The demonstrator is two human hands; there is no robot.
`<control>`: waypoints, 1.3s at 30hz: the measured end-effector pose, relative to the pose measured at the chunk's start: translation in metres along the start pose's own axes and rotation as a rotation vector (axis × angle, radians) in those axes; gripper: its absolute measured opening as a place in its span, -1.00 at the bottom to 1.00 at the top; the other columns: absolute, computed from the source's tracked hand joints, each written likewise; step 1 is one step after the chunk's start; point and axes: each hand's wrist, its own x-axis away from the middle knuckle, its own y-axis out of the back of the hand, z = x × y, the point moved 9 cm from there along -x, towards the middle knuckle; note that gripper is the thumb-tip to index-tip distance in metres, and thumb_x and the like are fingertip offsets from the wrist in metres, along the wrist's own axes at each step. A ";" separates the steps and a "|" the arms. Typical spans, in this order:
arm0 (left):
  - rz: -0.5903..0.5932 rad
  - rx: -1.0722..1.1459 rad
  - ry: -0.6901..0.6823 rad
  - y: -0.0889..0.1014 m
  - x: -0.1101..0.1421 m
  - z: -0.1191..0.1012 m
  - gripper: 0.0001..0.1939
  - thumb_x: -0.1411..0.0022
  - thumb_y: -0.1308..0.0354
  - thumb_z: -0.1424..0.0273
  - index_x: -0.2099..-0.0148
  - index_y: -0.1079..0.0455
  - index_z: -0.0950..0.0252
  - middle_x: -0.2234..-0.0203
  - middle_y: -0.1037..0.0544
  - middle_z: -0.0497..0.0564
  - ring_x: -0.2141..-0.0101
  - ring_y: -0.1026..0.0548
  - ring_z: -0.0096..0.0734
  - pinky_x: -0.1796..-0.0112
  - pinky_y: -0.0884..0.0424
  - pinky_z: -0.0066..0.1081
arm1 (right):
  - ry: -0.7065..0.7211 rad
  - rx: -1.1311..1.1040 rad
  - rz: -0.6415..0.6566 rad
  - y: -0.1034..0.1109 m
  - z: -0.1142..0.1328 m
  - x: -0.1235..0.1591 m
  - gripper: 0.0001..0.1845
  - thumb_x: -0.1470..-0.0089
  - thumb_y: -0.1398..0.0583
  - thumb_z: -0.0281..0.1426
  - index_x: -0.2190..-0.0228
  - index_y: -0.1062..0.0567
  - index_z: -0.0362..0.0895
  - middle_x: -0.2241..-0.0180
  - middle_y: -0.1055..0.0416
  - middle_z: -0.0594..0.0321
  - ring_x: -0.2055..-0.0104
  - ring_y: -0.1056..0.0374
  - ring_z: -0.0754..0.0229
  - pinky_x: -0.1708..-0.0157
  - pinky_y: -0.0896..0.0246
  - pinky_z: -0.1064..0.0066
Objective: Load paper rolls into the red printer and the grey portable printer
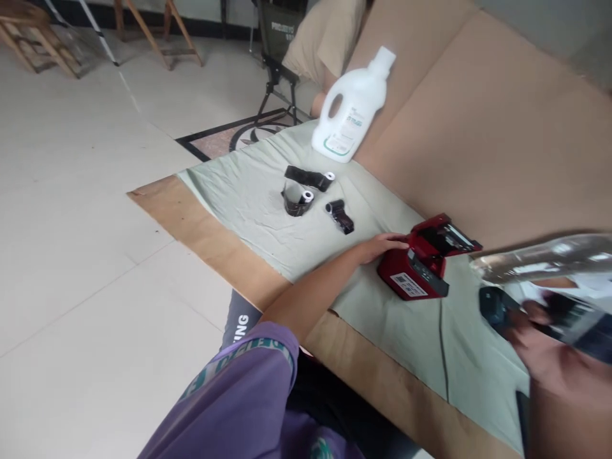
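Observation:
My left hand point(380, 246) reaches across the pale green cloth point(248, 197) and rests its fingers against the left side of a red label printer point(421, 268), whose lid stands open. My right hand point(549, 347) is at the right edge, blurred by motion, with its fingers wrapped round a dark object point(497, 309) and what looks like a clear plastic piece point(545, 258). Several black ribbon rolls point(306, 188) with white cores lie on the cloth beyond the printer.
A white detergent jug point(351, 108) leans against the brown cardboard wall point(502, 127). Cardboard point(210, 236) lies under the cloth. A folding chair point(277, 57) and wooden stools point(33, 38) stand on the tiled floor. A cable point(442, 344) runs over the cloth.

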 end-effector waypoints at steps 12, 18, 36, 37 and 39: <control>-0.073 -0.097 -0.020 -0.008 0.018 -0.013 -0.67 -0.02 -0.35 0.41 0.10 -0.53 0.31 0.17 -0.65 0.11 0.05 -0.56 -0.18 -0.15 -0.33 -0.16 | -0.187 0.125 0.100 -0.056 -0.025 -0.120 -0.56 -0.22 -0.05 -0.38 -0.11 -0.42 -0.12 -0.03 -0.51 -0.03 -0.04 -0.46 -0.11 -0.06 -0.33 0.04; -0.149 -0.718 -0.602 -0.029 0.058 -0.061 -0.64 -0.11 -0.14 0.43 0.01 -0.49 0.25 0.04 -0.57 0.11 -0.03 -0.47 -0.16 -0.17 -0.27 -0.19 | -0.203 0.226 0.232 -0.087 -0.039 -0.150 -0.67 -0.12 -0.11 -0.52 0.11 -0.54 -0.14 0.07 -0.57 -0.02 -0.01 -0.46 -0.12 -0.09 -0.27 0.06; 0.029 -1.244 -0.903 -0.074 0.082 -0.056 -0.65 -0.11 0.01 0.41 0.08 -0.46 0.25 0.11 -0.57 0.12 0.06 -0.44 -0.12 -0.07 -0.33 -0.10 | -0.349 -0.041 -0.005 -0.070 -0.057 -0.135 -0.57 -0.11 -0.06 -0.52 0.03 -0.54 -0.10 -0.03 -0.52 0.05 -0.10 -0.42 -0.07 -0.19 -0.24 0.04; 0.032 -1.249 -0.911 -0.075 0.083 -0.056 -0.65 -0.11 0.02 0.41 0.08 -0.46 0.25 0.11 -0.57 0.12 0.07 -0.45 -0.12 -0.07 -0.34 -0.09 | -0.325 -0.088 -0.007 -0.070 -0.055 -0.135 -0.56 -0.11 -0.06 -0.52 0.02 -0.54 -0.11 -0.03 -0.52 0.06 -0.10 -0.42 -0.05 -0.19 -0.24 0.07; 0.041 -1.269 -0.917 -0.076 0.083 -0.055 -0.61 -0.13 0.03 0.40 0.02 -0.44 0.24 0.06 -0.55 0.12 0.03 -0.44 -0.11 -0.08 -0.33 -0.08 | -0.295 -0.167 -0.004 -0.072 -0.052 -0.135 -0.55 -0.09 -0.06 -0.52 0.03 -0.55 -0.10 -0.03 -0.52 0.10 -0.10 -0.42 -0.01 -0.21 -0.23 0.10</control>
